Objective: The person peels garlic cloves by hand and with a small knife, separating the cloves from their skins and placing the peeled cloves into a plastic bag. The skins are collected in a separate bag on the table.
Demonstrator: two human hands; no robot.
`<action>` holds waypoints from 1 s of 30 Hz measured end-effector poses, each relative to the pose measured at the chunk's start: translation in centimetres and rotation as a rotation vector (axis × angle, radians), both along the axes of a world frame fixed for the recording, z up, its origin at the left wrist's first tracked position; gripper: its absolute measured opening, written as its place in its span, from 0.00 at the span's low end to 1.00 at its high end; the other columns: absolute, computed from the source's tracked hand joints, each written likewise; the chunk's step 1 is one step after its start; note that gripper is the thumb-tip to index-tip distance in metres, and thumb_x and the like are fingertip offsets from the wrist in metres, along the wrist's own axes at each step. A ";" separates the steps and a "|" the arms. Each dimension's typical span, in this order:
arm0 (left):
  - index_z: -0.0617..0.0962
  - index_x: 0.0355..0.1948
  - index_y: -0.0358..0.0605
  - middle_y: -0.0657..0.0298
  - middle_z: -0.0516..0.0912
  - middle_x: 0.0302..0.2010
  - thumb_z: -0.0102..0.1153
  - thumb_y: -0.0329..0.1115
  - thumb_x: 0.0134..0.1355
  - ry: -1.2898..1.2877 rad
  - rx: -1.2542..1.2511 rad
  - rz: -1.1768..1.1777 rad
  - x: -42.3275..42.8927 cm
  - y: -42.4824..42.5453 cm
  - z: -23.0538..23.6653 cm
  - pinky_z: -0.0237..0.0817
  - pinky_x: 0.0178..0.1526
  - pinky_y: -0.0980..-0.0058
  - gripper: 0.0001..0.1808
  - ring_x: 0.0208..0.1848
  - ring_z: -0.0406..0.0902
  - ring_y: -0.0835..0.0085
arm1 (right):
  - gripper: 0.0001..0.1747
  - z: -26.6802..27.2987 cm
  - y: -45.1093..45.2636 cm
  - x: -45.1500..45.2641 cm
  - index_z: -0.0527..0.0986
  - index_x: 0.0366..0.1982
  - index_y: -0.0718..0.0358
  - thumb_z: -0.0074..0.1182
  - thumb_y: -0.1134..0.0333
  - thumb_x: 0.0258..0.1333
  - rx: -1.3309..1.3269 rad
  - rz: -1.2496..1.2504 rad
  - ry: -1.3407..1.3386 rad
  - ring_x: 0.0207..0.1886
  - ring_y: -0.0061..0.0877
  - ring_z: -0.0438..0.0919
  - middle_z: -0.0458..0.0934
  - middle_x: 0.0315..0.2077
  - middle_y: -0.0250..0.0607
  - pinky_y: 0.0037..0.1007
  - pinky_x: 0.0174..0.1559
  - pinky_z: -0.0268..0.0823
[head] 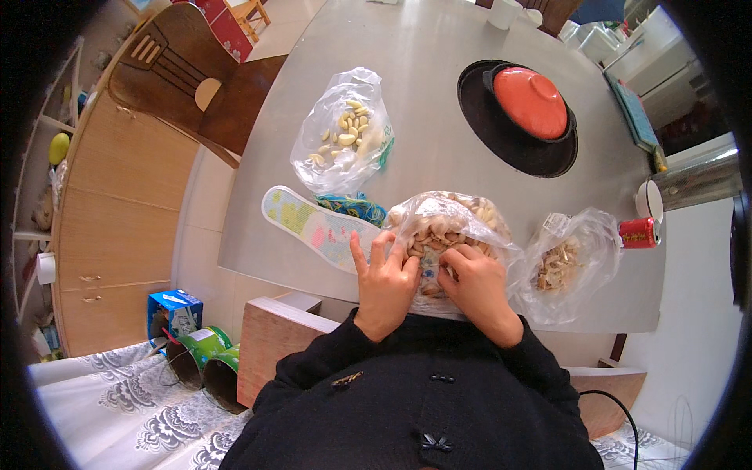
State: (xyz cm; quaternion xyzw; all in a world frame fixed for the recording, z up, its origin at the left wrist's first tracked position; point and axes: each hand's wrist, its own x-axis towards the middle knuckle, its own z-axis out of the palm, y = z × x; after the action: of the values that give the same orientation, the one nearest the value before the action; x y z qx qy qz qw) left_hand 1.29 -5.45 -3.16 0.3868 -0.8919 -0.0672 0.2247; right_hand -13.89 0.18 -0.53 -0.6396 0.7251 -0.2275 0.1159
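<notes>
Both hands are at a clear plastic bag [470, 208] of unpeeled garlic cloves [432, 238] at the table's near edge. My left hand [385, 282] is over the bag's left side, some fingers raised, thumb and index finger close together. My right hand [476, 285] bends its fingers over the cloves; whether a clove is between the fingertips is hidden. Peeled garlic cloves [348, 139] lie on another plastic bag [317, 170] at the upper left. To the right, a third plastic bag [599, 258] holds dry garlic skins [555, 267].
An embroidered insole [323, 232] and blue-green thread [352, 207] lie left of the garlic bag. A red-lidded black pot [531, 103] stands farther back. A red can [639, 233] and white bowl [649, 200] are near the right edge. A wooden chair [176, 70] stands left of the metal-topped table [423, 135].
</notes>
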 end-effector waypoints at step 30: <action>0.83 0.28 0.54 0.72 0.79 0.29 0.70 0.30 0.45 0.514 0.120 -0.156 -3.5 1.5 6.6 0.35 0.68 0.46 0.09 0.54 0.73 0.65 | 0.09 5.4 5.8 -5.5 0.77 0.30 0.62 0.61 0.80 0.44 -0.349 -0.167 -0.238 0.20 0.19 0.71 0.75 0.22 0.34 0.21 0.21 0.59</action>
State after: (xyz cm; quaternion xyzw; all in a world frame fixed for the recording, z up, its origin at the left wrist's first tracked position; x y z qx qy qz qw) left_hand -2.22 -3.90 3.44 0.2996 -0.8270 -0.2331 0.4146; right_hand -19.42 5.95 4.84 -0.5564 0.7063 -0.4323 0.0688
